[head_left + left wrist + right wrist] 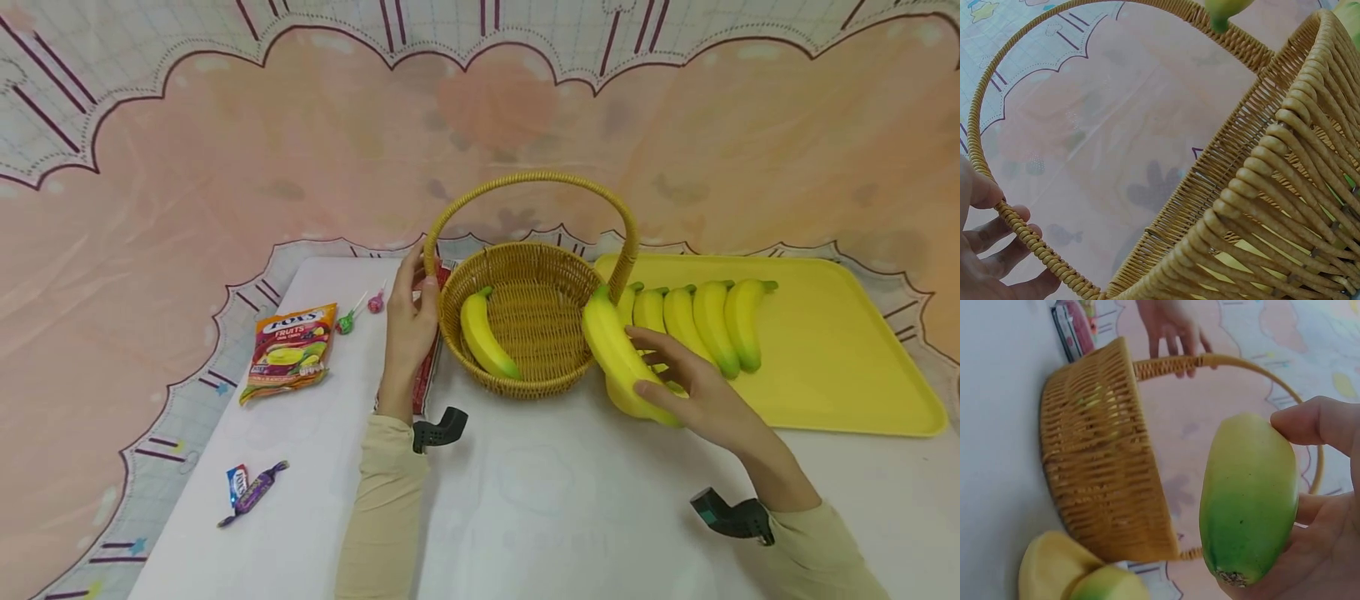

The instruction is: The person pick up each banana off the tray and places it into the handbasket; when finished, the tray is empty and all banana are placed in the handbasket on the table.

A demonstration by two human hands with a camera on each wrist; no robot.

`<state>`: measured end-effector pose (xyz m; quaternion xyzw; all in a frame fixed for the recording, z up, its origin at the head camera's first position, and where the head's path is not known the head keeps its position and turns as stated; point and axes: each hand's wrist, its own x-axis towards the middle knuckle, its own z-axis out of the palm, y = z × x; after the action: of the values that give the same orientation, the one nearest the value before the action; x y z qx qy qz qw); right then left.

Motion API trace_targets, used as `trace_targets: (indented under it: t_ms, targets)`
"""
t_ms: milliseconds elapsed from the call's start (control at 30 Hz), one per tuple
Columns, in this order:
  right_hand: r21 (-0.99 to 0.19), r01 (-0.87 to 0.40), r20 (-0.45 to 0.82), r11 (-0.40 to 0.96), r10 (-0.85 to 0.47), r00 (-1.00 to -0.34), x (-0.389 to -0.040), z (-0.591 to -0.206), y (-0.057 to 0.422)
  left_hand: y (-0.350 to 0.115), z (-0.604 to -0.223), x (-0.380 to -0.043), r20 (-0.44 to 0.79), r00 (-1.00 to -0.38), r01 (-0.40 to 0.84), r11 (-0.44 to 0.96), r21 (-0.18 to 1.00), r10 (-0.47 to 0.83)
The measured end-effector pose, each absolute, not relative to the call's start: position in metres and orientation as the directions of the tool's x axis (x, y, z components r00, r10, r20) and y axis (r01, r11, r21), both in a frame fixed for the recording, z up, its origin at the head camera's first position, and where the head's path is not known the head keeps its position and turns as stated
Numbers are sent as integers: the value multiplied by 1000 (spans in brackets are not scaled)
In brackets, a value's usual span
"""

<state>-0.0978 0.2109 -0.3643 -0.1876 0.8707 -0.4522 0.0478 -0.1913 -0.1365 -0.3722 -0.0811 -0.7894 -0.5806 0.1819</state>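
Note:
My left hand (pixel 412 321) holds the left side of the wicker basket's handle (pixel 1029 240), thumb on one side and fingers behind it. The round basket (pixel 540 387) stands on the white table with one yellow banana (pixel 483 337) lying inside at the left. In my right hand (pixel 693 387) is another banana (pixel 618 346), pinched between thumb and fingers at the basket's right rim. Its green end (pixel 1241 537) faces the right wrist camera. Below this banana, more yellow fruit (pixel 1054 569) lies beside the basket, partly hidden by it in the head view.
A yellow tray (pixel 840 350) at the right bears several bananas (pixel 742 325) in a row. Left of the basket lie a candy bag (pixel 292 350), two lollipops (pixel 345 322) and two wrapped candies (pixel 255 492). A red package (pixel 426 375) is partly covered by my left arm.

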Motion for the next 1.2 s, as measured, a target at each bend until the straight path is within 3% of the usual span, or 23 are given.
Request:
trace_targets:
  t_ms: [533,700,867,1200]
  targets:
    - [-853,-182,-45,489,-417,-908,-157,-352,146,-140,-371,-186,368,-924,315,337,887,-107]
    - [-788,-162,-127,595,-413,-902,-177,-347,130,-136,-371,-189,371,-924,323,334,885,-88]
    - [-679,-229,-170,697,-453,-875,-197,-348,111,-135,-371,-189,363,-927,313,335,888,-94]
    - [-593,-230,-326,771,-492,-807,-228,-356,86,-135,-370,-189,365,-926,314,344,885,-94]
